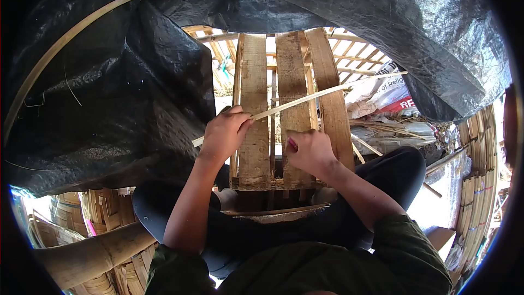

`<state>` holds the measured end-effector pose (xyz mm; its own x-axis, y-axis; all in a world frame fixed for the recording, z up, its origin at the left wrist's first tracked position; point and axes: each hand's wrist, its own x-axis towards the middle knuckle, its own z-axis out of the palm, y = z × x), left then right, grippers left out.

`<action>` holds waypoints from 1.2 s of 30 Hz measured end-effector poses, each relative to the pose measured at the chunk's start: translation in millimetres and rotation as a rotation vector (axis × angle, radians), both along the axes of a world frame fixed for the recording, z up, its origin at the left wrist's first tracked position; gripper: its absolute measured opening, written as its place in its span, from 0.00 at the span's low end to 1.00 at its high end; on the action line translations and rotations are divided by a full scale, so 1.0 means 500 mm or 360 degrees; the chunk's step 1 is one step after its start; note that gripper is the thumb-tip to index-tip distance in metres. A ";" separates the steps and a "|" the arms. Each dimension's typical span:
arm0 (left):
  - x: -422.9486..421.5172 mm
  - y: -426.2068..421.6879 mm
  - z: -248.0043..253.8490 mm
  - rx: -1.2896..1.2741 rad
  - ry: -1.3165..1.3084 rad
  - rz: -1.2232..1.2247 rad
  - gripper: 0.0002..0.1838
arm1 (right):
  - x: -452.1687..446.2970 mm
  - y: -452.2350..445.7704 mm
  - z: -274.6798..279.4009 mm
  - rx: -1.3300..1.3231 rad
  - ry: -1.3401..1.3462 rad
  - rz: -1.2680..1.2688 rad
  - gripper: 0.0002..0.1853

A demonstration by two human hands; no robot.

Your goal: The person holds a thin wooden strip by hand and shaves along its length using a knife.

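Observation:
My left hand (225, 131) is closed around a long, pale bamboo strip (322, 93) near one end. The strip's short end sticks out past the hand at lower left, and the long part slants up to the right. My right hand (309, 152) is curled shut to the right of it, apart from the strip. A small pink patch (293, 144) shows at its fingers; whether this is a handle or a wrapping, I cannot tell. Below both hands is a bench of rough wooden planks (254, 87) with gaps between them.
Black plastic sheeting (103, 109) hangs at the left and overhead. A curved bamboo strip (60, 41) lies against it. Printed sacks (376, 95) and loose strips lie at right. A thick bamboo pole (98, 254) and woven baskets (68, 213) are at lower left.

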<state>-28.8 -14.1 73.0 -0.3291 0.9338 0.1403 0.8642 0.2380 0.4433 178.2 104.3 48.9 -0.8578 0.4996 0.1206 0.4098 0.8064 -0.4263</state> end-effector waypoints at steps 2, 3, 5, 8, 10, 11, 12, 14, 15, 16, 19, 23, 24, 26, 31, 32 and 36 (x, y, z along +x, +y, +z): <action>0.001 -0.001 -0.005 0.0032 -0.0033 0.0002 0.08 | 0.002 0.006 -0.002 0.0051 -0.0081 -0.0194 0.04; 0.001 -0.003 -0.006 0.0063 -0.0063 0.0004 0.08 | 0.002 0.009 -0.004 0.0102 -0.0159 -0.0389 0.05; 0.004 -0.004 0.000 0.0028 -0.0077 0.0013 0.08 | -0.001 0.017 -0.011 0.0144 -0.0177 -0.0452 0.05; 0.003 -0.001 0.002 0.0002 -0.0060 0.0010 0.08 | -0.004 0.027 -0.038 0.0168 -0.0095 -0.0358 0.05; 0.001 0.000 0.002 0.0004 -0.0029 0.0007 0.09 | -0.003 0.029 -0.042 0.0143 0.0003 -0.0192 0.05; 0.001 -0.001 0.001 0.0012 -0.0023 0.0004 0.09 | -0.004 0.024 -0.020 0.0133 -0.0012 -0.0243 0.05; 0.000 -0.001 0.000 0.0021 -0.0017 0.0003 0.09 | -0.006 0.021 -0.008 0.0123 -0.0028 -0.0293 0.07; 0.002 -0.001 0.004 0.0030 -0.0017 0.0010 0.09 | 0.001 0.031 -0.017 0.0170 -0.0158 -0.0398 0.08; 0.003 -0.002 0.005 0.0036 -0.0017 0.0013 0.09 | 0.003 0.035 -0.021 0.0213 -0.0290 -0.0507 0.09; 0.003 -0.003 0.005 0.0034 -0.0019 0.0015 0.09 | 0.001 0.035 -0.024 0.0212 -0.0292 -0.0505 0.09; 0.002 -0.001 0.004 0.0005 -0.0036 0.0007 0.09 | -0.006 0.030 -0.033 0.0169 -0.0363 -0.0420 0.09; 0.001 -0.001 -0.001 0.0069 -0.0043 -0.0011 0.09 | -0.009 0.020 -0.014 0.0149 -0.0180 -0.0114 0.07; 0.001 -0.003 -0.001 0.0087 -0.0063 -0.0015 0.09 | -0.009 0.019 0.001 0.0098 -0.0249 -0.0235 0.09; 0.003 -0.004 -0.002 0.0057 -0.0067 0.0000 0.08 | 0.001 0.019 0.008 0.0134 -0.0399 -0.0306 0.09; 0.000 -0.001 -0.005 0.0022 -0.0055 -0.0015 0.08 | 0.007 -0.034 0.006 0.0047 -0.0748 -0.0145 0.11; 0.000 -0.001 -0.003 0.0038 -0.0056 -0.0024 0.08 | 0.015 -0.049 -0.004 0.0220 -0.0469 -0.0090 0.12; 0.001 -0.001 -0.004 0.0067 -0.0058 -0.0032 0.08 | 0.024 -0.062 0.026 0.0119 -0.0559 -0.0297 0.14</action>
